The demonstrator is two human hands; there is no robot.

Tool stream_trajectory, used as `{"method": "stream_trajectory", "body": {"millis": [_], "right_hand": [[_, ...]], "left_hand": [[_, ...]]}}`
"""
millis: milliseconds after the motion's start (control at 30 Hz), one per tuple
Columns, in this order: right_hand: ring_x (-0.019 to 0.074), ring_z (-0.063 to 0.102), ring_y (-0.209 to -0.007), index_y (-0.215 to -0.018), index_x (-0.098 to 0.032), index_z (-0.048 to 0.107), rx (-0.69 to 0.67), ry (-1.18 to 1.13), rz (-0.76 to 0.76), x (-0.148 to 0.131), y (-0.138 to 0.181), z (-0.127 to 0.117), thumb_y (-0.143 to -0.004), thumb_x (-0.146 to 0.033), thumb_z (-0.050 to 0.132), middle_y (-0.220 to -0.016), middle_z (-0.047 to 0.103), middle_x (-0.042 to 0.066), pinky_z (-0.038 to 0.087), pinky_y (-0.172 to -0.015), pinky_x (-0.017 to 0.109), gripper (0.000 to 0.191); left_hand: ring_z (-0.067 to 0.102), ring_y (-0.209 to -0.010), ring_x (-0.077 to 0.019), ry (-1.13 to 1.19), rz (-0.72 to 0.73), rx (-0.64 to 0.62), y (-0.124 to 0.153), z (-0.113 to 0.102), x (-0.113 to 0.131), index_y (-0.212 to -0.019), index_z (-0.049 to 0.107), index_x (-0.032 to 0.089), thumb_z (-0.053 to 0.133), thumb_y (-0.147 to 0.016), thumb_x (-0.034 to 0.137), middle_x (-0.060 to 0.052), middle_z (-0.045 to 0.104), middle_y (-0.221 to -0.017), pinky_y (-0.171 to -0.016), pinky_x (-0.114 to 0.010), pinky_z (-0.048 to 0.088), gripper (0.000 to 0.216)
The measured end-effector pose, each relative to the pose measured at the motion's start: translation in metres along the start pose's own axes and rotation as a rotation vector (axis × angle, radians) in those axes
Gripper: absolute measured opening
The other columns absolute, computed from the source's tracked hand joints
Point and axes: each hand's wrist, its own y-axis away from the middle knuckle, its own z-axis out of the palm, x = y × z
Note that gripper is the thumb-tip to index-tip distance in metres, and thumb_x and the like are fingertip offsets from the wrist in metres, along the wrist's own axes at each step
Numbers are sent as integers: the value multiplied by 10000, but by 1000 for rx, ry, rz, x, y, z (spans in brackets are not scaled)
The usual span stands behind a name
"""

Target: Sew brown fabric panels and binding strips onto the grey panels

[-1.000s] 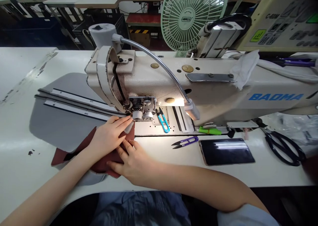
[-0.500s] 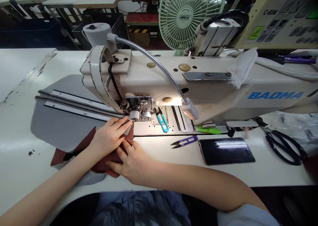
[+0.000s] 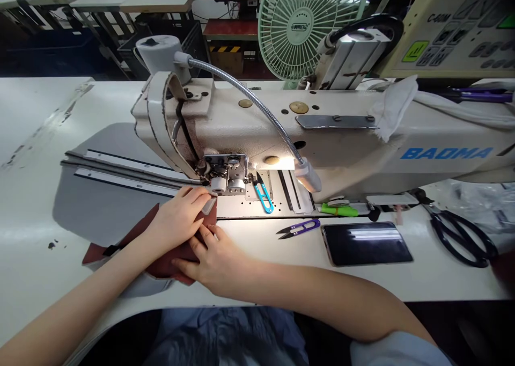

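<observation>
My left hand (image 3: 177,216) lies over a reddish-brown piece of material (image 3: 140,225), its fingertips close to the needle area of the sewing machine (image 3: 225,181). Its fingers are stretched out and press down. Just to the right, my right hand (image 3: 221,261) rests with spread fingers on the same material. A grey panel (image 3: 80,205) with two white strips (image 3: 120,181) along a dark grey band runs under the machine head from the left. Grey material also shows beneath the reddish-brown piece. The needle and the edge under it are hidden.
Blue thread snips (image 3: 263,194) lie on the machine bed. In front are purple thread snips (image 3: 300,228), a phone (image 3: 367,243) and black-handled scissors (image 3: 462,237). A green-handled tool (image 3: 340,210) sits by the bed. Behind the machine stands a fan (image 3: 301,28).
The grey panel with its white strips has slid slightly right, toward the machine head. My left fingers have drawn back and bent a little. My right hand has barely moved.
</observation>
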Motion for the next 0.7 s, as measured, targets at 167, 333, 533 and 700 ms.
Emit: {"method": "stream_trajectory", "body": {"millis": [167, 333, 533, 700], "right_hand": [[350, 538, -1180, -1324, -278, 595, -6, -13, -6, -1, 0, 1, -1019, -314, 438, -1251, 617, 205, 386, -943, 522, 345], [344, 530, -1188, -1343, -312, 597, -38, -6, 11, 2, -2, -2, -1005, -324, 481, -1253, 623, 183, 388, -950, 528, 357], [330, 531, -1180, -1387, -346, 581, -62, -9, 48, 15, -7, -6, -1015, -321, 468, -1378, 557, 179, 410, -916, 495, 390], [327, 509, -1182, -1381, -346, 588, -39, -35, 73, 22, -7, -2, -1019, -287, 454, -1401, 535, 163, 416, -905, 470, 391]], "left_hand": [[514, -1177, -269, 49, 38, -20, 4, -1, -1, -1289, 628, 225, 513, -850, 119, -63, 616, -1320, -731, -326, 573, 466], [519, -1151, -271, 74, 48, -25, -6, 0, -4, -1240, 647, 185, 493, -866, 121, -69, 660, -1239, -813, -345, 555, 409], [574, -1069, -298, 50, -2, -63, -28, 4, -13, -1135, 674, 201, 489, -898, 199, -101, 679, -1114, -881, -423, 494, 300], [581, -1007, -290, 58, -45, -52, -32, -6, -10, -968, 680, 205, 525, -846, 179, -82, 675, -1007, -808, -390, 473, 199]]}}
